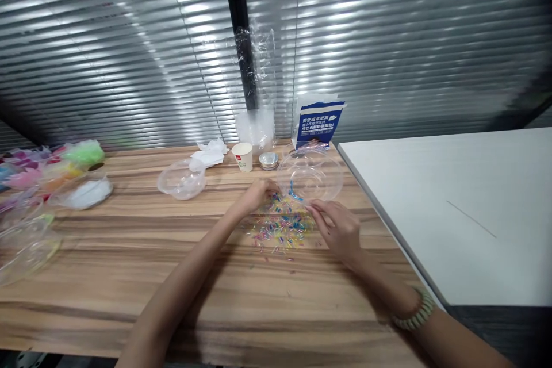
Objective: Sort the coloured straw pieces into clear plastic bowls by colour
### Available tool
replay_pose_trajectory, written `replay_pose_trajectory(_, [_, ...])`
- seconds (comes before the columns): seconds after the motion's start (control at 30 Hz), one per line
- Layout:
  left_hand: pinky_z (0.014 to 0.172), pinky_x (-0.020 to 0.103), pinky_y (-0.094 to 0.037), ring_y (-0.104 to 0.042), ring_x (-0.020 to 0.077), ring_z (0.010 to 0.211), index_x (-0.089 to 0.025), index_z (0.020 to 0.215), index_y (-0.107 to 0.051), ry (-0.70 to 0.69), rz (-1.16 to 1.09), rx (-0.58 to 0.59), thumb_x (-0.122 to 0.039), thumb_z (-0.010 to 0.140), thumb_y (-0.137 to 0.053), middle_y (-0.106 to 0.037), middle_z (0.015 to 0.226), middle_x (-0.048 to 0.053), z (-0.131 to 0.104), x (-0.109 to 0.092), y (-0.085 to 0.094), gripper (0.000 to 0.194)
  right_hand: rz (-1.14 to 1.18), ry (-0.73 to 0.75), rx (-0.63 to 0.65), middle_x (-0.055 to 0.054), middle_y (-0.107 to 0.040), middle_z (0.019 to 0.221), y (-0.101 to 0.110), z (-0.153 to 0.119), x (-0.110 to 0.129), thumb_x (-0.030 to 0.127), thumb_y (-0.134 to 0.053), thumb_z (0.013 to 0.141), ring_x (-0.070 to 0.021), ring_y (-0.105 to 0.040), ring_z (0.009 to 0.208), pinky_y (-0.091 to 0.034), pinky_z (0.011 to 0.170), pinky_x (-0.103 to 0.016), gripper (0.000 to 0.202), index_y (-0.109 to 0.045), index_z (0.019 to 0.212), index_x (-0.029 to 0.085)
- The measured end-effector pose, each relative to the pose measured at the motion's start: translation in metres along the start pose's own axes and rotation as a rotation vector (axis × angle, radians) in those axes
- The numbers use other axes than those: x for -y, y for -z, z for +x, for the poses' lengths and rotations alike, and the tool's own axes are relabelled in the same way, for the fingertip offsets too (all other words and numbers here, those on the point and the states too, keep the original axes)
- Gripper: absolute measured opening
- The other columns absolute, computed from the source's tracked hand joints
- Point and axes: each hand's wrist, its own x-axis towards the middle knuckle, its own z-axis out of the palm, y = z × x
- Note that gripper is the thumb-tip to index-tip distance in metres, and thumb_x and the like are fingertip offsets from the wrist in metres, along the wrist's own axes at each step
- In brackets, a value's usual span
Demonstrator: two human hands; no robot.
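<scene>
A loose pile of small coloured tube beads [282,230] is spread over the wooden table. At its far left edge is my left hand [261,192], fingers closed together; anything between them is too small to make out. My right hand [340,230] is to the right of the pile, thumb and forefinger pinched at the end of a short bent strand of blue beads [294,192]. That strand shows in front of the near left side of a clear plastic bowl [332,175], which stands just beyond both hands.
A paper cup [242,158], a round silvery tin [268,161] and a blue-and-white bag [321,123] stand along the back. Left of them are crumpled tissue [210,153] and another clear bowl [181,181]. Colourful bundles [64,164] fill the far left. A white table [452,184] adjoins at right.
</scene>
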Motion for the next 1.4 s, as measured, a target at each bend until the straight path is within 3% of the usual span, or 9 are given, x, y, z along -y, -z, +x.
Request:
replay_pose_trajectory(0.23, [0.077, 0.026, -0.047, -0.062, 0.0167, 0.081, -0.013, 0.079, -0.071, -0.003, -0.005, 0.025, 0.000, 0.069, -0.050, -0.070, 0.083, 0.007, -0.001, 0.005, -0.007, 0.026, -0.003, -0.011, 0.003, -0.004, -0.070, 0.077, -0.001, -0.002, -0.001, 0.016, -0.056, 0.086, -0.0163, -0.065, 0.067, -0.050, 0.065, -0.029, 0.010, -0.063, 0.093, 0.019])
replay_pose_trajectory(0.53, [0.072, 0.028, -0.047, -0.059, 0.0165, 0.071, -0.011, 0.074, -0.069, 0.151, -0.020, -0.058, -0.004, 0.068, -0.052, -0.068, 0.074, 0.007, -0.010, 0.002, -0.003, 0.020, 0.010, -0.029, -0.029, -0.005, -0.070, 0.078, 0.000, -0.002, 0.002, 0.016, -0.056, 0.086, -0.0167, -0.066, 0.068, -0.051, 0.065, -0.028, 0.010, -0.064, 0.092, 0.018])
replay_pose_trajectory(0.73, [0.069, 0.028, -0.048, -0.061, 0.0170, 0.072, -0.010, 0.079, -0.070, 0.251, -0.190, -0.105, -0.016, 0.071, -0.056, -0.070, 0.080, 0.007, -0.010, 0.005, 0.005, 0.017, 0.029, -0.039, -0.002, -0.004, -0.070, 0.077, -0.002, -0.004, 0.001, 0.017, -0.056, 0.086, -0.0158, -0.065, 0.066, -0.051, 0.064, -0.028, 0.010, -0.063, 0.092, 0.019])
replay_pose_trajectory(1.03, [0.064, 0.027, -0.049, -0.063, 0.0169, 0.071, -0.010, 0.084, -0.071, 0.335, -0.459, -0.075, -0.033, 0.066, -0.070, -0.071, 0.083, 0.010, -0.015, 0.001, 0.013, 0.029, -0.025, -0.009, 0.029, -0.005, -0.070, 0.080, -0.004, -0.006, -0.005, 0.017, -0.058, 0.086, -0.0162, -0.065, 0.069, -0.049, 0.065, -0.028, 0.007, -0.062, 0.092, 0.016])
replay_pose_trajectory(1.27, [0.073, 0.028, -0.049, -0.063, 0.0167, 0.078, -0.012, 0.083, -0.066, 0.315, -0.469, -0.309, -0.033, 0.074, -0.065, -0.069, 0.084, 0.008, -0.014, -0.021, 0.033, 0.023, 0.020, 0.011, 0.083, -0.005, -0.070, 0.079, -0.005, -0.006, -0.001, 0.017, -0.057, 0.087, -0.0153, -0.063, 0.068, -0.048, 0.066, -0.028, 0.008, -0.061, 0.093, 0.016])
replay_pose_trajectory(1.4, [0.073, 0.027, -0.048, -0.063, 0.0162, 0.078, -0.013, 0.079, -0.066, 0.170, -0.299, -0.430, -0.021, 0.077, -0.061, -0.069, 0.082, 0.006, -0.006, -0.051, 0.030, 0.010, 0.062, 0.053, 0.098, -0.003, -0.067, 0.073, -0.006, -0.006, 0.001, 0.017, -0.057, 0.087, -0.0142, -0.060, 0.064, -0.046, 0.064, -0.027, 0.008, -0.062, 0.093, 0.016])
